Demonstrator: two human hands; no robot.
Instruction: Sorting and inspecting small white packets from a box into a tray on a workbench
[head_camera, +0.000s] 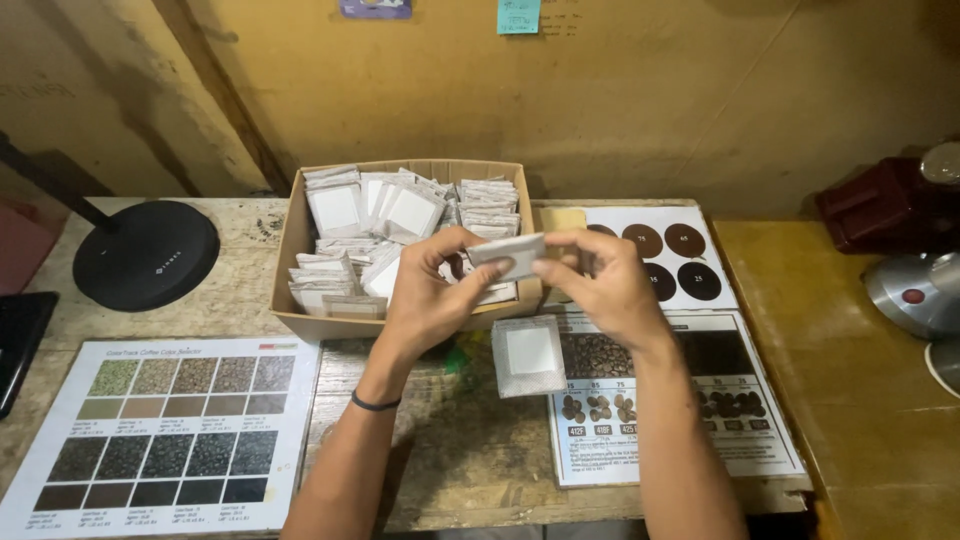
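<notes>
My left hand (428, 290) and my right hand (600, 285) together pinch one small white filter packet (508, 253) by its two ends, held level just above the near rim of an open cardboard box (288, 262). The box is packed with several similar white packets (400, 215). Another flat packet in a clear sleeve (528, 356) lies on the wooden table below my hands, overlapping a printed sheet. A dark band circles my left wrist.
A colour chart of bean samples (165, 430) lies at the front left. A second printed sheet with bean photos (680, 400) and a card of brown circles (665, 255) lie to the right. A black round lamp base (145, 255) stands left; metal and dark red equipment (905, 250) stands right.
</notes>
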